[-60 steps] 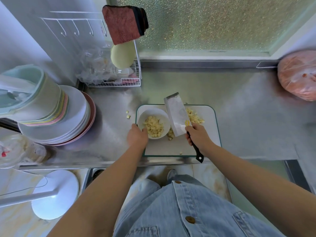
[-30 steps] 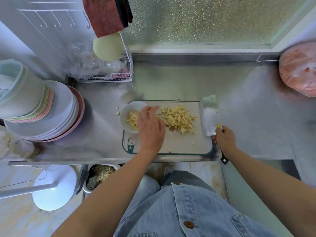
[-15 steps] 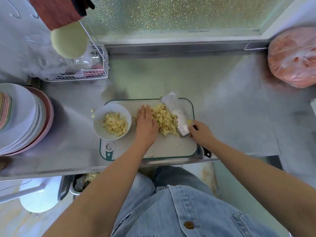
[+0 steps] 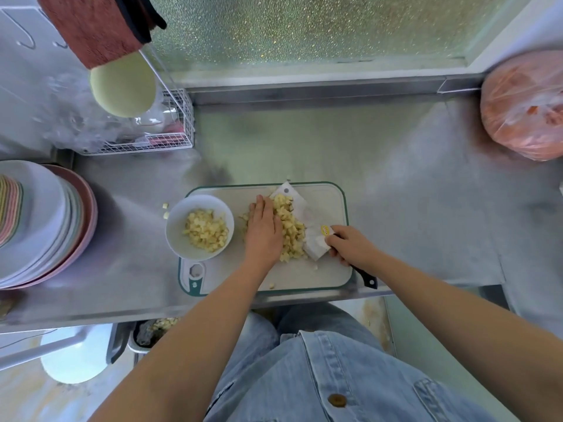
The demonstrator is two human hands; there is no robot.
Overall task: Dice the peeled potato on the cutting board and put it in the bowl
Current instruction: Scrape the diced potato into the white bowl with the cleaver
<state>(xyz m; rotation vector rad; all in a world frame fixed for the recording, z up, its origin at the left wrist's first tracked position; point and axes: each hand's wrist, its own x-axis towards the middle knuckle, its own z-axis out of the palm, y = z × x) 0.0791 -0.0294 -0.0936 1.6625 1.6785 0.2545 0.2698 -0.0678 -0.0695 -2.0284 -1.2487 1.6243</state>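
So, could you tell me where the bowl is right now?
In the head view, the bowl sits at the left end of the board, left of the left hand.

On steel tabletop (image 4: 396, 208), green-rimmed plastic cutting board (image 4: 324, 204) carries round white bowl (image 4: 182, 248) at left, diced-potato pile (image 4: 289, 231) centre, steel cleaver (image 4: 313, 245) right.
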